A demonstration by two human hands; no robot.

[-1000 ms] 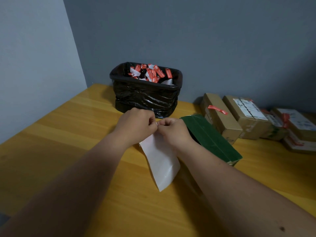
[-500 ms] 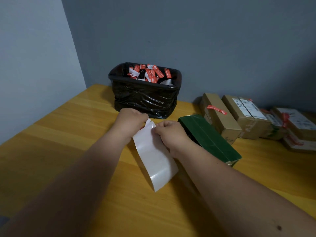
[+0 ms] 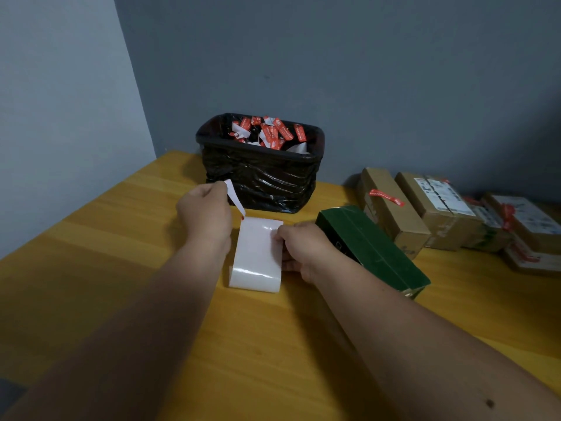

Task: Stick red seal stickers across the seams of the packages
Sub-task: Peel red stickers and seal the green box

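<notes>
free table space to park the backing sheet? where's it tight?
Bare table lies left of the left hand, up to the wall, and in front near the forearms. Crowded: right side, where the green box abuts brown packages; the bin blocks the back.

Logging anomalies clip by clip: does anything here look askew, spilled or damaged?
Nothing spilled or damaged. One oddity: the red seal sticker on the nearest brown box lies crooked, its end lifting off the edge. The green box shows no visible seal; the left hand is peeling a strip from the backing sheet.
</notes>
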